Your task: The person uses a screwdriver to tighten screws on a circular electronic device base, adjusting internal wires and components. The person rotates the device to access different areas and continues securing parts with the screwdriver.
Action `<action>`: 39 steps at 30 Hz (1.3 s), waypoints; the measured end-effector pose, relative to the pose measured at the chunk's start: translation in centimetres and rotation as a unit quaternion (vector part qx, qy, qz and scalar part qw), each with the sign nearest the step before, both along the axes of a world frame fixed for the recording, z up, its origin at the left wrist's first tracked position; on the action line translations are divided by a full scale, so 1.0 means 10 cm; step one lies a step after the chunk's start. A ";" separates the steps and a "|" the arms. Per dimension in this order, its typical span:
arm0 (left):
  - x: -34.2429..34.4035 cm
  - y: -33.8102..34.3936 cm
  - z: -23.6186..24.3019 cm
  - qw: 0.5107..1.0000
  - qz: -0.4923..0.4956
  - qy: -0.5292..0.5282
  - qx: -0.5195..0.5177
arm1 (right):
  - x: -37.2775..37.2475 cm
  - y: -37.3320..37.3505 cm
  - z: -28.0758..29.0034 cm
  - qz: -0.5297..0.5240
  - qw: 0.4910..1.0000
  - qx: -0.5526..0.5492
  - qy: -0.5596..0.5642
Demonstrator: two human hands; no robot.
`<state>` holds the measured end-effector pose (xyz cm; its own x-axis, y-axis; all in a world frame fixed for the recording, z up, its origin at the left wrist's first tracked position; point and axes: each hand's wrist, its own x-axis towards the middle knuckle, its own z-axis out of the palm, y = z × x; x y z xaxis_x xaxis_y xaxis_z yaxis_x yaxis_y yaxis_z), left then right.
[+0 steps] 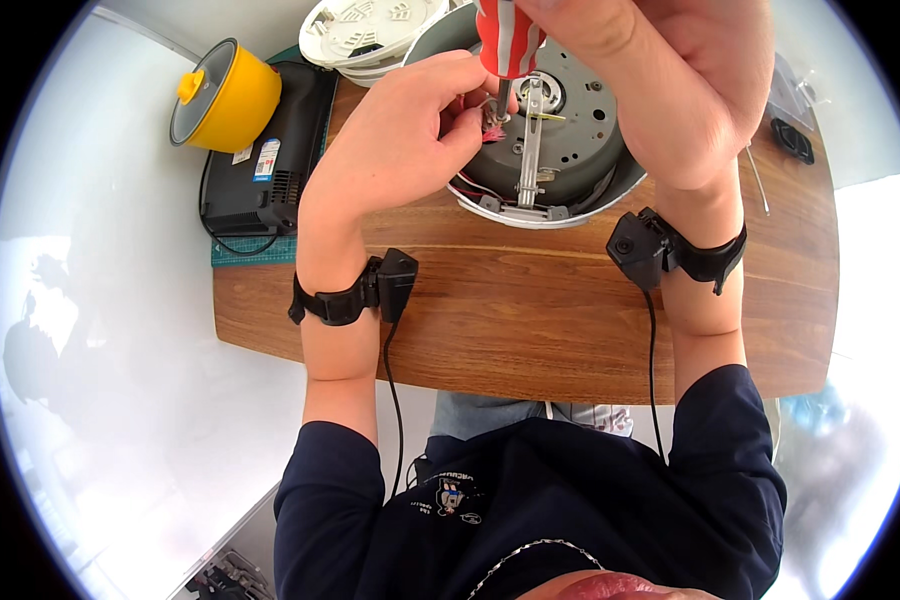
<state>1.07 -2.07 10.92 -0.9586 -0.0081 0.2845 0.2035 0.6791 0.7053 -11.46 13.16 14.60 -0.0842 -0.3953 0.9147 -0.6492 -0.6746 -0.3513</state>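
Note:
My right hand (pixel 670 70) is wrapped round the red-and-white handle of a screwdriver (pixel 511 42), held upright. Its shaft points down into an opened round appliance (pixel 560 218), which has a pale rim and a grey metal inside. Left of the shaft, my left hand (pixel 400 125) has its thumb and forefinger closed at a small part with pinkish wires (pixel 493 131). The fingers partly cover that part, and exactly where the screwdriver tip sits is hard to make out. Beside it, a metal bracket (pixel 532 150) runs across the appliance's inside. The far side is cut off by the frame.
Behind left lies a white vented plastic cover (pixel 365 28). A yellow pot (pixel 245 95) rests on a black appliance (pixel 280 185) over a green mat (pixel 255 252). At right are a black oval piece (pixel 792 141) and a thin white rod (pixel 759 182). Cables hang from both wrist devices.

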 end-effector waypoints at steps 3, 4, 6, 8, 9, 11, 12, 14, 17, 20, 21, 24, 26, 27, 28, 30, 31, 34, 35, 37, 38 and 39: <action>0.01 0.01 0.00 1.000 0.001 0.021 -0.018 | 0.00 0.00 0.01 -0.002 1.000 0.002 0.000; 0.01 0.01 0.00 0.999 0.000 0.032 -0.032 | 0.00 -0.01 0.00 -0.002 1.000 0.004 0.001; 0.04 -0.02 0.00 0.998 0.016 0.011 -0.056 | 0.02 -0.04 0.00 0.000 1.000 0.005 0.003; 0.04 -0.03 0.00 0.998 0.020 0.002 -0.062 | 0.02 -0.05 0.00 0.001 1.000 0.008 0.004; 0.03 -0.03 0.00 0.998 0.016 0.003 -0.055 | 0.02 -0.05 0.00 0.001 1.000 0.010 0.005; 0.02 -0.01 0.02 0.999 0.010 0.007 -0.043 | 0.01 -0.04 -0.01 -0.003 1.000 0.011 0.007; 0.04 0.01 0.03 0.999 0.009 0.010 -0.037 | 0.01 -0.02 -0.01 -0.006 1.000 0.012 0.007; 0.03 0.01 0.04 1.000 0.008 0.006 -0.029 | 0.01 -0.01 0.00 -0.008 1.000 0.014 0.009; 0.02 -0.02 0.00 0.999 0.008 0.024 -0.044 | 0.01 -0.03 0.01 -0.008 1.000 0.012 0.010; 0.05 0.00 -0.02 0.995 0.007 0.070 -0.070 | 0.01 -0.06 0.00 -0.005 1.000 0.011 0.011; 0.04 -0.02 -0.02 0.997 0.007 0.050 -0.057 | 0.01 -0.06 0.00 -0.005 1.000 0.012 0.012; 0.03 -0.02 0.02 0.999 0.012 0.006 -0.050 | 0.00 -0.03 0.02 -0.008 1.000 0.011 0.013; 0.01 -0.01 0.02 0.999 0.005 0.016 -0.044 | -0.02 0.00 0.03 -0.013 1.000 0.010 0.014; 0.00 0.00 0.01 0.999 0.004 0.013 -0.035 | -0.04 0.02 0.03 -0.015 1.000 0.010 0.013; -0.01 0.01 0.01 1.000 0.003 0.010 -0.026 | -0.04 0.03 0.04 -0.018 1.000 0.010 0.014; 0.00 0.01 0.01 0.999 0.015 0.006 -0.028 | -0.04 0.03 0.04 -0.015 1.000 0.008 0.013; 0.02 -0.01 -0.01 0.999 0.024 0.007 -0.037 | -0.04 0.02 0.03 -0.014 1.000 0.007 0.013; 0.02 -0.01 0.00 0.999 0.025 -0.007 -0.036 | -0.04 -0.01 0.04 -0.011 1.000 0.008 0.015; 0.01 -0.01 0.02 0.999 0.021 -0.014 -0.031 | -0.04 0.00 0.03 -0.012 1.000 0.008 0.015; 0.01 -0.02 0.01 0.999 0.017 -0.007 -0.029 | -0.03 0.01 0.04 -0.013 1.000 0.008 0.016; 0.01 -0.02 0.00 1.000 0.015 -0.004 -0.027 | -0.03 0.02 0.03 -0.013 1.000 0.009 0.016; 0.00 -0.01 0.01 1.000 0.011 -0.004 -0.026 | -0.03 0.02 0.02 -0.013 1.000 0.009 0.015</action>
